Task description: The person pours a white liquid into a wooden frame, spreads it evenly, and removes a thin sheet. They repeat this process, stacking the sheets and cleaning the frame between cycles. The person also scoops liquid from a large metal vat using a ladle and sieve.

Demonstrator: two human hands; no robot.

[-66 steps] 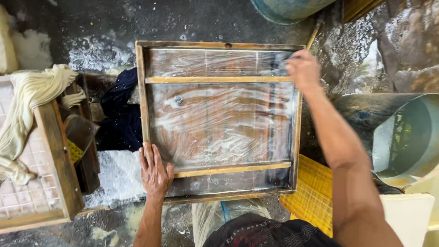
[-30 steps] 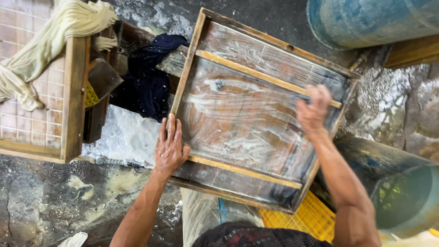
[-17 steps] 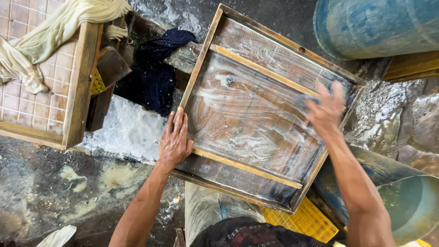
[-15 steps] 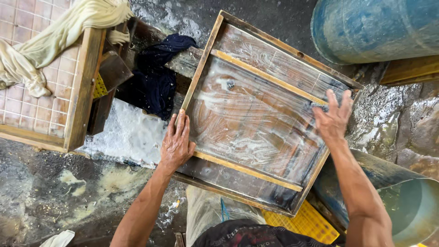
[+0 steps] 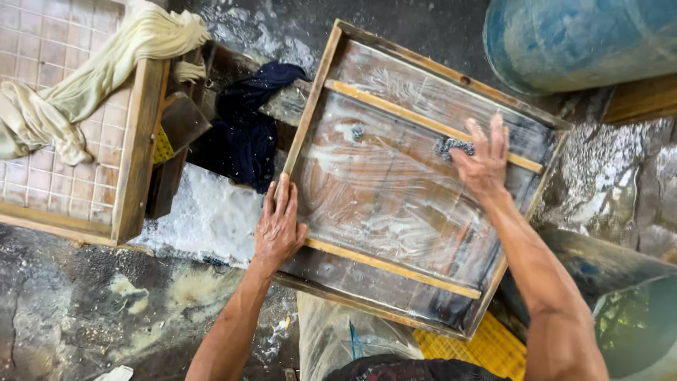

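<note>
A large wooden frame (image 5: 416, 183) lies tilted in the middle of the view, its long sides running from near left to far right, with two thin wooden bars crossing a wet, streaky screen. The left hand (image 5: 278, 227) rests flat on the frame's left edge, fingers spread, gripping nothing. The right hand (image 5: 483, 162) lies open on the screen by the far bar, palm down, a small dark clump (image 5: 451, 147) at its fingertips. To the left sits a tiled tray (image 5: 134, 141) with a cream cloth (image 5: 84, 85) draped over it. A blue drum (image 5: 578, 42) stands far right.
</note>
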